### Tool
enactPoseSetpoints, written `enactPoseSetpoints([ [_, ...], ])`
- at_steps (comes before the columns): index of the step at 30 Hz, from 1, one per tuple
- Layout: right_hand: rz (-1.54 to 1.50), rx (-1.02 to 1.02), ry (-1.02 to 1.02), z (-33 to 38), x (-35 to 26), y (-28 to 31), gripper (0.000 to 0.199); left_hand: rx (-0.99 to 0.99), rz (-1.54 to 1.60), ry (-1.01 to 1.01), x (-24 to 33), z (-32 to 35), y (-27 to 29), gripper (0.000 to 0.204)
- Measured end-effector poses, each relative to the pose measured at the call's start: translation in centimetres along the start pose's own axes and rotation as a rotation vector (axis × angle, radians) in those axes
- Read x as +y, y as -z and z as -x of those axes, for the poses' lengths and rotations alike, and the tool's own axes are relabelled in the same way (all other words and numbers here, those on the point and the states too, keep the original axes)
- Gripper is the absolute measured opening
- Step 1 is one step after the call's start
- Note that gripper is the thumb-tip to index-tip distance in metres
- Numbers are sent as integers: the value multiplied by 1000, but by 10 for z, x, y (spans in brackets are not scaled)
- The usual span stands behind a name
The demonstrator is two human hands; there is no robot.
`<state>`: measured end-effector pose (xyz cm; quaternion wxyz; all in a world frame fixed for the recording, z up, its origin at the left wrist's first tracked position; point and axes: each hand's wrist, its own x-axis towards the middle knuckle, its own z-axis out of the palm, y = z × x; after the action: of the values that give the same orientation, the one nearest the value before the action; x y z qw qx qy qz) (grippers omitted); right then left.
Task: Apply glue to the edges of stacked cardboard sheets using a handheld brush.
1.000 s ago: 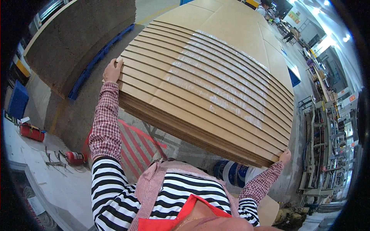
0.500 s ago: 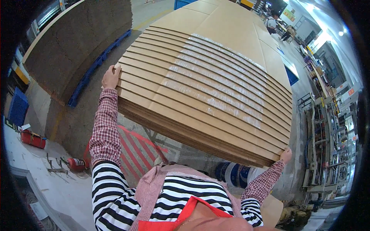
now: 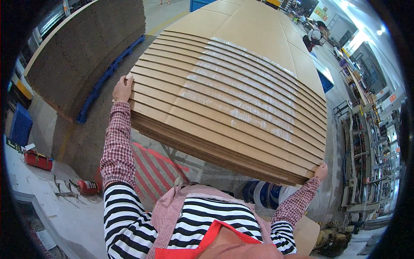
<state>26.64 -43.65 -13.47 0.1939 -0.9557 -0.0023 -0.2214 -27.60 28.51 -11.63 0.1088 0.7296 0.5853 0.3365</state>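
Before me a stack of large brown cardboard sheets is fanned out, each sheet's edge stepped back from the one below. A whitish, streaky, shiny patch crosses the middle of the exposed strips. My left hand is closed on the stack's left edge, its thumb on top and its other fingers partly hidden. On the near right corner, my right hand is closed in the same way, with its fingers mostly under the sheets. Both arms are stretched wide.
A tall dark stack of board stands on a blue pallet at the left. Red fire extinguishers are by the white wall. Blue-and-white drums sit below the cardboard. A metal rack and a person are at the right.
The person at the far right has come nearer and shows larger. My hands keep their hold, and the cardboard sits nearly the same, shifted very slightly left in view.
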Motion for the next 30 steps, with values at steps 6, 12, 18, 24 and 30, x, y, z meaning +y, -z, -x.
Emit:
enactPoseSetpoints([
  [6,-14,-12,0,6,-5,8,41,-29,20,3,8,3,4,51],
  [12,-19,-35,-3,2,1,5,41,-34,0,21,5,1,3,52],
  [18,-22,-47,12,-5,11,1,43,-20,2,14,11,5,6,50],
  [24,-16,48,-5,-12,30,-8,42,-30,-4,16,17,3,3,49],
  [30,4,-102,-30,-5,6,2,42,-28,-16,37,14,5,9,50],
])
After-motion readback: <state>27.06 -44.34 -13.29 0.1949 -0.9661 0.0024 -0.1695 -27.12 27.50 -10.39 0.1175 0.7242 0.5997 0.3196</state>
